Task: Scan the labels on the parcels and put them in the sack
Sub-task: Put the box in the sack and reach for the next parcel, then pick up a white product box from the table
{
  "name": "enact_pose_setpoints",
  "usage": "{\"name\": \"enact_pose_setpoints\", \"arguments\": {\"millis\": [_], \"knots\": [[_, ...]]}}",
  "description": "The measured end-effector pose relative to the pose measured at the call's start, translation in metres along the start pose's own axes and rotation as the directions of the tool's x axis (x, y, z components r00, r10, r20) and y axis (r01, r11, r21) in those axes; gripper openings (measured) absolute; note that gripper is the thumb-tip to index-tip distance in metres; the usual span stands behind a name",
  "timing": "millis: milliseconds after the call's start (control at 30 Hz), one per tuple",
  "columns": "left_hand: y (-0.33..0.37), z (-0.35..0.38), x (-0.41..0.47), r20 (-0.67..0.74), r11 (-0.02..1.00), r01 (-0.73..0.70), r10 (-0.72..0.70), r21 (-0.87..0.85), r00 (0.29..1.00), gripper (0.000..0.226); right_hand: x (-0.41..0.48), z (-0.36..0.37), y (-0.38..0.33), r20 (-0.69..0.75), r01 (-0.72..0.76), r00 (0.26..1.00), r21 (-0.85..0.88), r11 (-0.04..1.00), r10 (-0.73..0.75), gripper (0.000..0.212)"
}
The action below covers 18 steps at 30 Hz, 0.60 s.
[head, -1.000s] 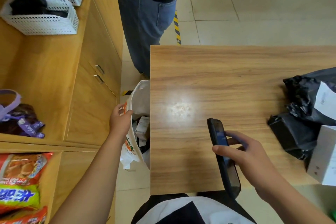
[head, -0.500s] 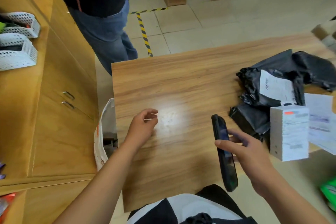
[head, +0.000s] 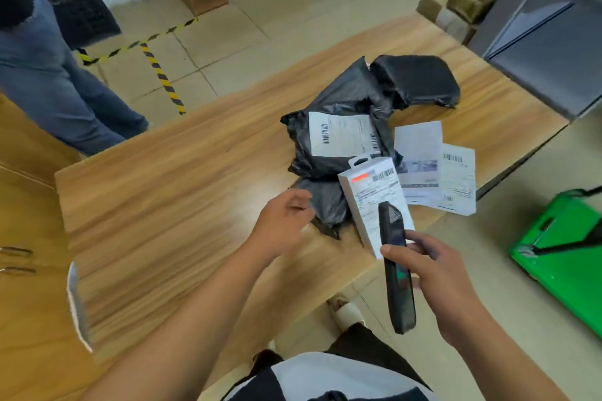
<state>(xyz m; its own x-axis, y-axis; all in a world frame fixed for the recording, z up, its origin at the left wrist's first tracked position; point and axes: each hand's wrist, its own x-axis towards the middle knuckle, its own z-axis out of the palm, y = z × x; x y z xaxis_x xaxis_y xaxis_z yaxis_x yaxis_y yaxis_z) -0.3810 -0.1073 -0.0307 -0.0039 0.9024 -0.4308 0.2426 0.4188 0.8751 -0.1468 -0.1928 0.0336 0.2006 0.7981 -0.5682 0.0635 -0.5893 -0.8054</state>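
A person's two bare arms reached over a light brown wood-grain table (head: 163, 205) from the near edge. The right hand (head: 433, 273) had its grip curled round a slim black handheld scanner (head: 395, 270), held upright with its top end over the near corner of a white rectangular cardboard box (head: 368, 198). The box's label bore a barcode and a red-orange strip; its print was too blurred to read. Behind the box lay a crumpled black plastic mailer bag (head: 325, 146) with a white barcoded label, a second black plastic parcel (head: 417, 81) farther back, and two flat white labelled parcels (head: 456, 179) to the right, their text also illegible. The left hand (head: 280, 225) hovered with its grip loosely spread and holding nothing, fingertips just beside a small black plastic bag (head: 325, 205) tucked against the box; contact could not be made out. Half a second earlier that hand was over the bare middle of the table, and a second earlier it held the rim of the white sack (head: 76, 303), which now showed only as a blurred white edge at the table's left end.
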Motion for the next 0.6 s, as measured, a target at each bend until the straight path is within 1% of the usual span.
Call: {"name": "enact_pose_setpoints", "arguments": {"millis": [33, 100, 133, 167, 233, 333, 400, 467, 600], "knots": [[0.009, 0.015, 0.008, -0.005, 1.0, 0.007, -0.008, -0.016, 1.0, 0.027, 0.007, -0.011, 0.002, -0.01, -0.008, 1.0, 0.008, 1.0, 0.008, 0.052], [0.021, 0.042, 0.022, -0.032, 0.996, 0.045, -0.048, -0.073, 0.998, 0.044, 0.02, -0.031, 0.005, -0.01, -0.011, 1.0, 0.03, 0.999, 0.011, 0.041], [0.026, 0.053, 0.029, -0.048, 0.992, 0.065, -0.07, -0.104, 0.996, 0.049, 0.026, -0.04, 0.006, -0.007, -0.014, 1.0, 0.043, 0.999, 0.014, 0.037], [0.03, 0.063, 0.035, -0.064, 0.987, 0.08, -0.09, -0.137, 0.994, 0.049, 0.032, -0.048, 0.007, -0.001, -0.02, 1.0, 0.051, 0.999, 0.02, 0.037], [0.034, 0.077, 0.045, -0.107, 0.973, 0.123, -0.146, -0.194, 0.984, 0.044, 0.042, -0.062, 0.008, 0.022, -0.036, 0.999, 0.061, 0.997, 0.035, 0.043], [0.037, 0.088, 0.056, -0.144, 0.941, 0.198, -0.244, -0.273, 0.959, 0.056, 0.053, -0.075, 0.004, 0.045, -0.041, 0.998, 0.078, 0.996, 0.038, 0.053], [0.038, 0.092, 0.059, -0.157, 0.93, 0.214, -0.269, -0.298, 0.95, 0.052, 0.062, -0.082, 0.005, 0.061, -0.036, 0.998, 0.067, 0.997, 0.032, 0.062], [0.038, 0.096, 0.057, -0.171, 0.93, 0.215, -0.274, -0.299, 0.946, 0.045, 0.069, -0.088, 0.005, 0.078, -0.037, 0.996, 0.049, 0.998, 0.033, 0.064], [0.032, 0.095, 0.046, -0.214, 0.924, 0.186, -0.267, -0.335, 0.94, 0.044, 0.079, -0.096, -0.001, 0.132, -0.011, 0.991, 0.01, 1.0, 0.009, 0.049]]}}
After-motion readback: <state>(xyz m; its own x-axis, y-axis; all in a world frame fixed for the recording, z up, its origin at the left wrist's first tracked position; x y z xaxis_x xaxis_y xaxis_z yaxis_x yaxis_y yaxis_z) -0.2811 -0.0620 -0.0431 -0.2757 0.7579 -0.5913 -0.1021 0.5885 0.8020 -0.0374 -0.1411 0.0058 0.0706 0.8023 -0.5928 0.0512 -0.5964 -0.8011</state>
